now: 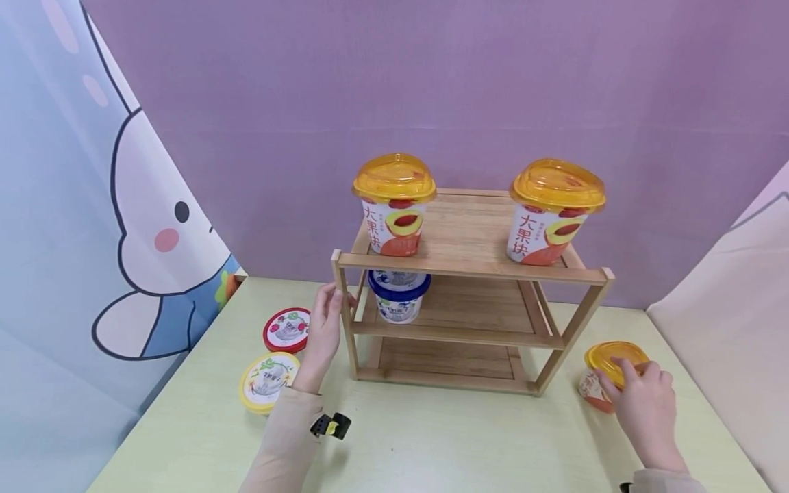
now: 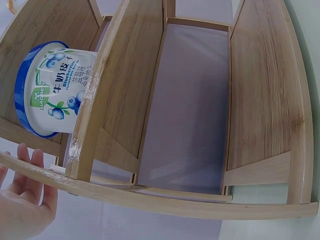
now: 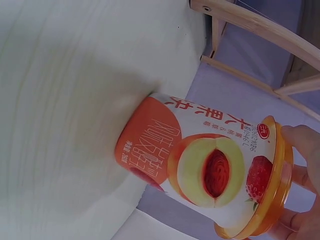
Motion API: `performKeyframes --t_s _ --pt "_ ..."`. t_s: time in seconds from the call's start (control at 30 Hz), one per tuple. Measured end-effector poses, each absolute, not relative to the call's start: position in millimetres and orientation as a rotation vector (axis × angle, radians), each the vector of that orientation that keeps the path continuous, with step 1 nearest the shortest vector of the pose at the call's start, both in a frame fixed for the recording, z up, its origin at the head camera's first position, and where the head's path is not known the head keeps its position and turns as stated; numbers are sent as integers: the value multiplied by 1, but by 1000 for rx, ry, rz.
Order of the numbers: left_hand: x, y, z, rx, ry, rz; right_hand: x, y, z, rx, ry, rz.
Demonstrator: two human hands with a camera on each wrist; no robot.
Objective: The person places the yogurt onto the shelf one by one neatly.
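Observation:
At the right of the table my right hand (image 1: 647, 404) holds a yogurt cup (image 1: 596, 390) by its orange dome lid, fingers and thumb round the rim. Peach and strawberry pictures show on that cup in the right wrist view, its base at the tabletop. My left hand (image 1: 324, 329) grips the left front post of a wooden shelf rack (image 1: 456, 333), fingers partly hidden behind the post. Close to these fingers, a blue-lidded blueberry cup (image 2: 60, 92) stands on the middle shelf. Two orange-lidded yogurt cups, one left (image 1: 397, 212) and one right (image 1: 548, 219), stand on the top shelf.
Left of the rack, a red-lidded cup (image 1: 286, 330) and a yellow-lidded cup (image 1: 268, 380) stand on the pale table (image 1: 431, 438), partly behind the left arm. A purple cloth (image 1: 431, 82) hangs behind the rack, with a cartoon-printed cloth (image 1: 61, 205) at the left.

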State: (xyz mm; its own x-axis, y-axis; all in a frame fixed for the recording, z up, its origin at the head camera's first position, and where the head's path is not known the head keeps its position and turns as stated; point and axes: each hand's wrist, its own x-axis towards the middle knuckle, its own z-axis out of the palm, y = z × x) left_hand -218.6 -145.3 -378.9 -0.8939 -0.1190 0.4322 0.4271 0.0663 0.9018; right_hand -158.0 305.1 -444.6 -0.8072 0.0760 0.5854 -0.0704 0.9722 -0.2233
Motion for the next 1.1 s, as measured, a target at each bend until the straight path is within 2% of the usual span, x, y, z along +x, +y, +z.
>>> performKeyframes --t_s 0.3,0.6,0.83,1.1 --pt "-218 -146 -378 -301 -1961 -1891 -158 305 -446 -11 -2528 259" --pt "-219 -146 -379 -314 -1935 -1907 -154 303 -446 97 -2386 199" --pt "-219 -146 -379 -309 -1938 -1898 -144 304 -439 102 -2298 419" --pt "-220 -146 -379 -325 -1931 -1898 -137 314 -439 -75 -2395 853"
